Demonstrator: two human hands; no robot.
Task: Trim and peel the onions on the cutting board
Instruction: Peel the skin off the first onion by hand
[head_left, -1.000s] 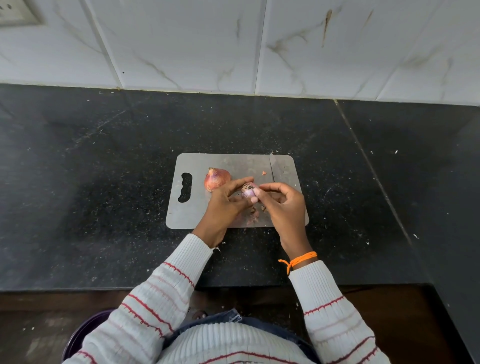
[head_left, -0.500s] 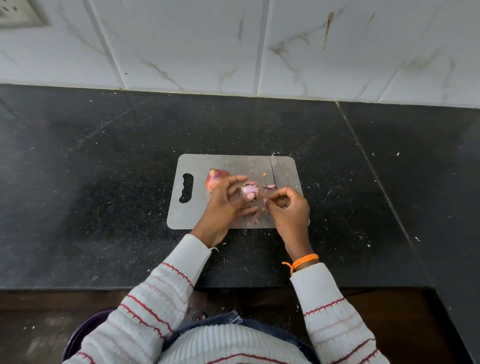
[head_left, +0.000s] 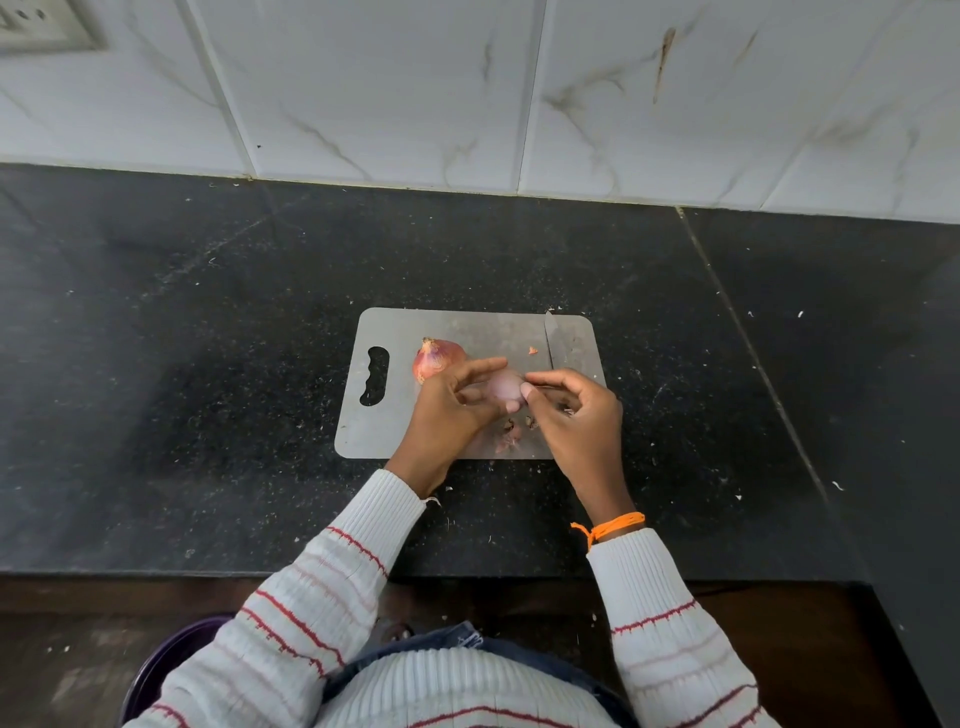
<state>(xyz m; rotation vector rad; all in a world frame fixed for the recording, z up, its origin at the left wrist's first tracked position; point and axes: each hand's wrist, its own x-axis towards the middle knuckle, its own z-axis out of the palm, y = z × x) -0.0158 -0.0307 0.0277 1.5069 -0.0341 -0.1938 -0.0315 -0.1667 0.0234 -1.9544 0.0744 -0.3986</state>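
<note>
Sleeves: your striped white sleeves (head_left: 332, 582) reach forward over the counter's near edge; an orange thread (head_left: 613, 524) circles your right wrist.
Counter: the black counter (head_left: 208, 364) carries the board near the middle, closer to the near edge than to the tiled wall (head_left: 415, 93).
Board: the grey board (head_left: 467, 330) lies flat, its handle slot at the left end.
Scraps: bits of skin (head_left: 510, 435) lie at the board's near edge, between your hands.
Left hand: your left hand (head_left: 447, 410) curls round the pale onion (head_left: 505, 387) and holds it above the board's middle.
Right hand: your right hand (head_left: 582, 410) pinches at the pale onion's right side, thumb and forefinger narrowed to a tip; what they grip is too small to tell.
Red onion: the red onion (head_left: 436, 357), skin on, sits on the board just beyond your left hand.
Knife: the knife (head_left: 555, 345) lies along the board's right end, tip at the far edge.
Chip: an orange chip (head_left: 532, 351) lies just left of the blade.
</note>
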